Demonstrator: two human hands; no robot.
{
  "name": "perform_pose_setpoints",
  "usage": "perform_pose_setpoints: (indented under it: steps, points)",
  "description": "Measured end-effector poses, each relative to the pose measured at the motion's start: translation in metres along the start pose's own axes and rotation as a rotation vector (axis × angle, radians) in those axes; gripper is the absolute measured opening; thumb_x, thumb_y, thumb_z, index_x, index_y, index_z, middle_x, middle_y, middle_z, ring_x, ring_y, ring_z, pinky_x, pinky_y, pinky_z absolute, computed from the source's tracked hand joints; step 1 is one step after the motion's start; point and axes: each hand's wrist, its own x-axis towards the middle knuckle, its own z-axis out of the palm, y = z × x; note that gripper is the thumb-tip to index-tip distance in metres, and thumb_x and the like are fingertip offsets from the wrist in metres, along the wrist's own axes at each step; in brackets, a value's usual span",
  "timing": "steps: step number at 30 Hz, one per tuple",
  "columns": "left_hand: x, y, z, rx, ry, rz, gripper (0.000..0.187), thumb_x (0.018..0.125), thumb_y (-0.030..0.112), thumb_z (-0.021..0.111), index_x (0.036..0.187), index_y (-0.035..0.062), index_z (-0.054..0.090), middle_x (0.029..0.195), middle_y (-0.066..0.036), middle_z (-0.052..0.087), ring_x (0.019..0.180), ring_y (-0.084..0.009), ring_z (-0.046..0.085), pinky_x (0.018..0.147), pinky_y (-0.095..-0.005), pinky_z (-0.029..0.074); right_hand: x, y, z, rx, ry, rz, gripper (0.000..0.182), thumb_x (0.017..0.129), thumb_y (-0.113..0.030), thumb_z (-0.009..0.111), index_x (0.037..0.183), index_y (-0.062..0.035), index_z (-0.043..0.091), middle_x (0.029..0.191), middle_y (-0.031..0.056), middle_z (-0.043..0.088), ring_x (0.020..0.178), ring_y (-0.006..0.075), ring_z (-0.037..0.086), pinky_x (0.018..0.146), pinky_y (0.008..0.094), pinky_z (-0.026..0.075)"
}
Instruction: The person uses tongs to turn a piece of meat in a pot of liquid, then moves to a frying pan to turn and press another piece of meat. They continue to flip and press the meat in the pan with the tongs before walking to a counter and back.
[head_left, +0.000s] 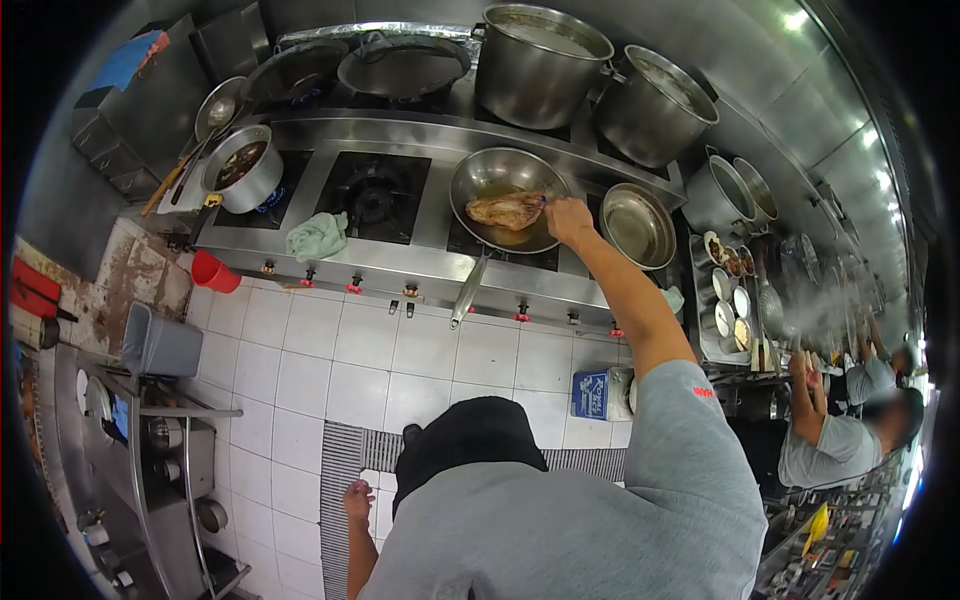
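My right hand (570,222) is closed at the right rim of a steel frying pan (465,190), by the end of a browned piece of meat (503,210). A small blue bit shows at its fingertips; what it grips is too small to make out. The meat lies in the pan with some liquid around it. The pan's handle (468,292) points toward the front edge of the stove. My left hand (358,498) hangs low over the floor, its fingers loosely curled and apart, with nothing visible in them.
Right of the pan sits a steel bowl (638,226). Two large pots (540,75) stand behind. At the left are a pot (243,180) over a flame, a green cloth (317,236) and a red cup (214,271). Co-workers (830,445) stand at the far right.
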Motion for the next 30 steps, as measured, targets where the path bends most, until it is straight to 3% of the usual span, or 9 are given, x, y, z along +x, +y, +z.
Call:
perform_pose_setpoints:
  steps: [8,15,18,21,24,26,27,29,30]
  points:
    - [-0.010,-0.055,-0.018,0.056,-0.020,-0.206,0.023,0.087,0.023,0.056,0.100,0.0045,0.058,0.075,-0.007,0.062,0.056,-0.0149,0.059,0.039,-0.0244,0.035,-0.024,0.000,0.011,0.004,-0.076,0.165,0.027,0.082,-0.026,0.058,0.095,-0.0034,0.063,0.093,0.0176,0.064,0.083,0.0317,0.065,0.071,0.0386,0.052]
    - [-0.019,-0.044,-0.009,-0.052,0.013,-0.209,0.022,0.087,0.024,0.055,0.100,0.0060,0.059,0.072,-0.005,0.060,0.054,-0.0137,0.057,0.039,-0.0224,0.035,-0.042,-0.012,-0.032,0.178,-0.053,0.293,0.038,0.084,-0.036,0.055,0.094,0.0005,0.063,0.092,0.0193,0.064,0.086,0.0340,0.064,0.076,0.0424,0.051]
    - [-0.006,-0.036,-0.004,-0.020,0.012,-0.092,0.024,0.088,0.025,0.056,0.101,0.0057,0.057,0.075,-0.006,0.061,0.056,-0.0131,0.058,0.041,-0.0252,0.038,-0.047,-0.004,-0.035,0.274,-0.007,0.486,0.039,0.082,-0.039,0.061,0.091,-0.0018,0.063,0.087,0.0214,0.064,0.085,0.0357,0.064,0.074,0.0440,0.051]
    - [-0.003,-0.020,-0.001,-0.040,0.019,-0.040,0.023,0.088,0.025,0.055,0.100,0.0056,0.057,0.076,-0.007,0.061,0.057,-0.0135,0.059,0.043,-0.0247,0.039,-0.043,0.030,-0.001,0.451,-0.074,0.756,0.055,0.080,-0.049,0.057,0.096,0.0033,0.063,0.098,0.0242,0.063,0.096,0.0366,0.061,0.082,0.0448,0.049]
    - [0.000,-0.013,-0.006,-0.026,0.018,-0.029,0.021,0.088,0.024,0.055,0.100,0.0068,0.058,0.079,-0.006,0.062,0.059,-0.0138,0.059,0.044,-0.0242,0.040,-0.040,0.065,0.047,0.369,-0.075,0.714,0.050,0.080,-0.047,0.060,0.092,0.0015,0.064,0.094,0.0212,0.065,0.083,0.0320,0.065,0.069,0.0414,0.050]
    - [0.001,-0.014,-0.013,-0.023,0.018,-0.049,0.020,0.088,0.023,0.056,0.101,0.0077,0.058,0.080,-0.006,0.062,0.059,-0.0138,0.059,0.045,-0.0246,0.040,-0.044,0.063,0.024,1.012,-0.275,0.971,0.041,0.079,-0.041,0.065,0.086,-0.0003,0.063,0.078,0.0111,0.063,0.063,0.0210,0.059,0.053,0.0349,0.044]
    - [0.000,-0.011,-0.013,-0.021,0.019,-0.045,0.020,0.088,0.023,0.056,0.101,0.0077,0.058,0.080,-0.006,0.062,0.059,-0.0138,0.059,0.045,-0.0246,0.040,-0.046,0.064,0.020,1.015,-0.272,0.972,0.041,0.079,-0.041,0.065,0.086,-0.0003,0.063,0.078,0.0111,0.063,0.063,0.0210,0.059,0.053,0.0349,0.044]
    - [-0.004,-0.004,-0.018,-0.022,0.067,-0.014,0.020,0.088,0.024,0.056,0.100,0.0080,0.058,0.079,-0.005,0.062,0.058,-0.0139,0.059,0.045,-0.0251,0.040,-0.051,0.063,0.015,1.408,-0.253,1.017,0.036,0.080,-0.042,0.066,0.079,-0.0068,0.059,0.057,-0.0025,0.041,0.046,0.0088,0.032,0.041,0.0251,0.023]
    - [-0.018,0.017,-0.015,-0.016,0.077,0.098,0.020,0.089,0.023,0.056,0.100,0.0070,0.059,0.079,-0.004,0.061,0.062,-0.0124,0.059,0.049,-0.0245,0.041,-0.055,0.059,0.011,1.416,-0.249,1.020,0.036,0.080,-0.042,0.066,0.079,-0.0068,0.059,0.057,-0.0025,0.041,0.046,0.0088,0.032,0.041,0.0251,0.023]
